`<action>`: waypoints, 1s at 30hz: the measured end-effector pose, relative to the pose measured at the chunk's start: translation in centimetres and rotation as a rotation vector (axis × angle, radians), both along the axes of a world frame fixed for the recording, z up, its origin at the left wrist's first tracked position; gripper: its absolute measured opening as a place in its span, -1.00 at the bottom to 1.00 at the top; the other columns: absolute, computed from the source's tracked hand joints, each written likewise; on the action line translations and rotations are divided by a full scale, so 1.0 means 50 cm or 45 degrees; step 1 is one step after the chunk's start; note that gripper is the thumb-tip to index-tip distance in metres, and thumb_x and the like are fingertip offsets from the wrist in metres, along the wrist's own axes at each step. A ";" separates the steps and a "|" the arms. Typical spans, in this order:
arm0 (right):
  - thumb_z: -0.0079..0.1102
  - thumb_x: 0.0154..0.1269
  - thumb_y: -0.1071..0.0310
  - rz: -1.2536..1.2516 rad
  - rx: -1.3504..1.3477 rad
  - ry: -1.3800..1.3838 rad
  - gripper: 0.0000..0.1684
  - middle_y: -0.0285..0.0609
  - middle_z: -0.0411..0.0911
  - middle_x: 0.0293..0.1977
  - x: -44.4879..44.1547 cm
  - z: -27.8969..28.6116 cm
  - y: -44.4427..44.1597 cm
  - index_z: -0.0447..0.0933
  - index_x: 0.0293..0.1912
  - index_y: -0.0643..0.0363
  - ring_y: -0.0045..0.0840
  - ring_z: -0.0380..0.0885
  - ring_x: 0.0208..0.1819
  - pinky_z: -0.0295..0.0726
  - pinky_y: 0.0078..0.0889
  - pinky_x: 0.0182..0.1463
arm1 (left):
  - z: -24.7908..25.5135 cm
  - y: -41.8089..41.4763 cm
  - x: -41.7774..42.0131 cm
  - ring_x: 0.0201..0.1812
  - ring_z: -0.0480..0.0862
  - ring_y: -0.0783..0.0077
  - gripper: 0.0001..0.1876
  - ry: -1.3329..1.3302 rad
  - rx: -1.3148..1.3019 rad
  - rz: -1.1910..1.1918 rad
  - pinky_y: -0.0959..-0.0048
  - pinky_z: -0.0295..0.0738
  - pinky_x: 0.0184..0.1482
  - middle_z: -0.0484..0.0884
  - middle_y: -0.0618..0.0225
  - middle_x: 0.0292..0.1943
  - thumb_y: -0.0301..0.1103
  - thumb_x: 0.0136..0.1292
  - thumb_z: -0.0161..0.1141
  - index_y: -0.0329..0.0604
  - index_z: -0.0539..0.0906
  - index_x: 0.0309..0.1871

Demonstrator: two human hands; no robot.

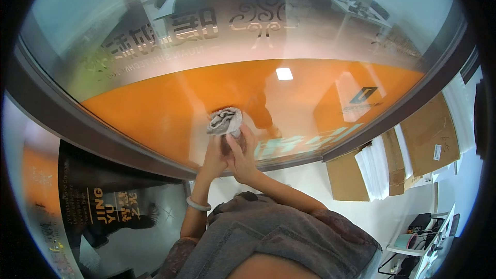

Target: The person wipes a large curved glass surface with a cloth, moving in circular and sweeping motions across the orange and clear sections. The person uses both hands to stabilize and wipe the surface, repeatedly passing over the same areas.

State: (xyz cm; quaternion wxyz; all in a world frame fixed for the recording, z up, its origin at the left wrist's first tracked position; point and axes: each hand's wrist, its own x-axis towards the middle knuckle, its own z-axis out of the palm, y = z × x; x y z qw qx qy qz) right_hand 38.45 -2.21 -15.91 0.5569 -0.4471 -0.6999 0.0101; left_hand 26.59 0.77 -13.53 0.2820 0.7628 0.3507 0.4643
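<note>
A bunched grey cloth (225,121) is at the lower part of a large glass pane (155,97), which has an orange lower band and lettering above it. Both hands meet just below the cloth. My left hand (215,155) is on the left, with a pale bangle on its wrist. My right hand (243,153) is beside it, its fingers pointing up at the cloth's lower edge. The hands overlap in front of the dark reflection between them, so the exact grip of my left hand is hard to see. The right fingers touch the cloth.
A dark frame (155,169) curves under the glass. Cardboard boxes (428,139) with white sheets (374,170) stand at the right. A black printed banner (104,201) is at the lower left. A white shelf (407,250) with cables is at the lower right.
</note>
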 end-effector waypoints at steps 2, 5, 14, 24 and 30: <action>0.17 0.21 0.26 0.003 -0.024 0.024 -0.44 0.25 0.03 0.41 -0.012 0.030 0.007 0.42 0.21 0.17 0.18 0.00 0.43 0.03 0.18 0.32 | -0.029 -0.003 -0.045 0.26 0.47 -0.09 -0.36 -0.165 -0.266 -0.154 0.20 0.40 0.25 0.34 -0.08 0.31 -0.60 0.20 0.20 -0.29 0.29 0.37; 0.20 0.20 0.24 -0.096 0.058 0.154 -0.46 0.19 0.10 0.38 -0.039 0.028 0.031 0.43 0.18 0.10 0.12 0.08 0.40 0.11 0.13 0.26 | 0.058 -0.014 -0.073 0.18 0.56 -0.04 -0.50 -0.013 -0.244 -0.183 0.33 0.46 0.16 0.46 -0.10 0.20 -0.70 0.29 0.05 -0.32 0.37 0.32; 0.29 0.10 0.31 -0.508 0.339 -0.291 -0.37 -0.02 0.28 0.25 0.009 0.017 0.089 0.48 0.20 -0.34 -0.19 0.34 0.15 0.29 -0.14 -0.02 | 0.145 -0.007 -0.111 -0.13 0.71 0.11 -0.75 0.325 0.134 0.148 0.40 0.56 -0.11 0.67 0.01 -0.16 -0.62 0.33 0.03 -0.34 0.63 0.01; 0.36 0.00 0.40 -1.137 0.409 0.408 -0.36 0.23 0.29 0.07 0.145 0.103 0.102 0.39 0.11 0.29 0.04 0.34 0.00 0.34 0.10 0.05 | 0.113 -0.026 -0.174 -0.06 0.72 0.31 -0.76 -0.089 0.114 0.269 0.42 0.68 -0.08 0.65 0.13 -0.01 -0.61 0.44 -0.03 -0.31 0.63 0.04; 0.13 0.12 0.20 -0.416 0.475 -0.636 -0.63 -0.12 0.42 0.06 0.095 0.007 0.089 0.53 -0.04 -0.42 -0.23 0.42 -0.01 0.38 -0.11 -0.07 | 0.146 -0.007 -0.072 -0.01 0.70 0.22 -0.73 0.105 0.451 0.116 0.36 0.63 -0.01 0.64 0.10 0.02 -0.70 0.35 -0.02 -0.30 0.66 -0.03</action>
